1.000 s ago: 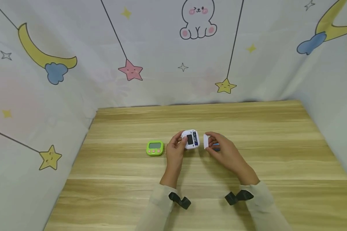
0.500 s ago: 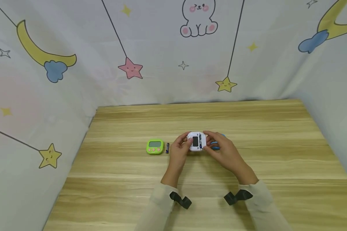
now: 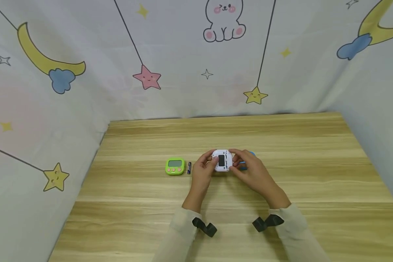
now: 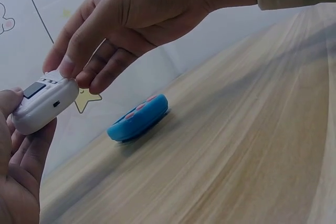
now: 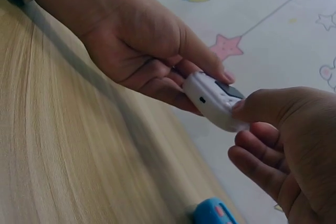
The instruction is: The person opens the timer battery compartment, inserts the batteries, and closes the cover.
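Observation:
Held back side up, a white digital timer [image 3: 221, 168] with a black rectangle on its back rests between the thumb and fingers of my left hand [image 3: 201, 173]. My right hand [image 3: 256, 174] pinches a small white battery cover [image 3: 229, 160], which lies over the battery slot at the timer's right side. Whether the cover sits fully flush cannot be made out. Both wrist views show the two hands meeting at the timer, off the table. Behind my right hand, a blue timer [image 4: 139, 118] is mostly hidden in the head view.
A green timer [image 3: 175, 166] with pink buttons lies left of my left hand on the wooden table [image 3: 134, 218]. Between them is a small battery [image 3: 189, 168]. A printed white curtain [image 3: 183, 102] hangs along the table's back edge.
My right hand has brought the battery cover onto the timer's back, and the battery in the slot is now covered. The timer and left hand have shifted slightly right.

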`<action>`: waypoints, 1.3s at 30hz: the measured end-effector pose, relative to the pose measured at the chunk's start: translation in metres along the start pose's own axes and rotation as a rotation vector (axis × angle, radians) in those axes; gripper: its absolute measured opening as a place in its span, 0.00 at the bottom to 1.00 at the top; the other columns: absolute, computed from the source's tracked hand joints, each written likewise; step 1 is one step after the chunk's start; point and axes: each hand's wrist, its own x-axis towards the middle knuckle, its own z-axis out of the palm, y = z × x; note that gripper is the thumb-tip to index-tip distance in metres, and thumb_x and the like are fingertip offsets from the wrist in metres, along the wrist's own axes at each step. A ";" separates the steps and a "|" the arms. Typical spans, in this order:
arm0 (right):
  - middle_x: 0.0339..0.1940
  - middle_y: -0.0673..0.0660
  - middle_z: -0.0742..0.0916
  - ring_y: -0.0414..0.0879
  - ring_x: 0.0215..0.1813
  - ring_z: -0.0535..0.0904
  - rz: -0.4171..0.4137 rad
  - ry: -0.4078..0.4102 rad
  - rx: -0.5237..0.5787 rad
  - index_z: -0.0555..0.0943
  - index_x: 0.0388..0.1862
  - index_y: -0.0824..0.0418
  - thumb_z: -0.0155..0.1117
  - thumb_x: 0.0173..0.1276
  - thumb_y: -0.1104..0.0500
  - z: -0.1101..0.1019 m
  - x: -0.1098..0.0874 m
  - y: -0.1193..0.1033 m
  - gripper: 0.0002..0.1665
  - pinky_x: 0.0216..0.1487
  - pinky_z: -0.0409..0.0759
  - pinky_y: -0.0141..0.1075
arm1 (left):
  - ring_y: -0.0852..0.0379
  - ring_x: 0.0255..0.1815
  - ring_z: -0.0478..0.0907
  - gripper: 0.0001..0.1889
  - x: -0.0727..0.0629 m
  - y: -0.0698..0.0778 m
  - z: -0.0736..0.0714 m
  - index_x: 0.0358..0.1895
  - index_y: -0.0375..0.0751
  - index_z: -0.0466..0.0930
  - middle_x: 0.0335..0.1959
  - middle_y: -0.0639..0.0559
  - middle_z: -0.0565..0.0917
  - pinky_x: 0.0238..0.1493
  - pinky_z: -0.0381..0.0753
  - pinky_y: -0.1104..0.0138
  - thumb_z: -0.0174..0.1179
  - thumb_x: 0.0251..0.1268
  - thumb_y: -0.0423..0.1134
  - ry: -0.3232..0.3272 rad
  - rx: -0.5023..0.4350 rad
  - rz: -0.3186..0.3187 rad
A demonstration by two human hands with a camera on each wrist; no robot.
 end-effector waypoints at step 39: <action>0.37 0.52 0.78 0.41 0.35 0.78 0.030 0.060 -0.097 0.73 0.62 0.58 0.62 0.70 0.61 0.010 0.003 0.000 0.22 0.34 0.80 0.33 | 0.62 0.40 0.81 0.19 -0.008 0.024 0.010 0.60 0.30 0.76 0.39 0.50 0.79 0.35 0.80 0.74 0.61 0.68 0.32 0.001 -0.010 0.001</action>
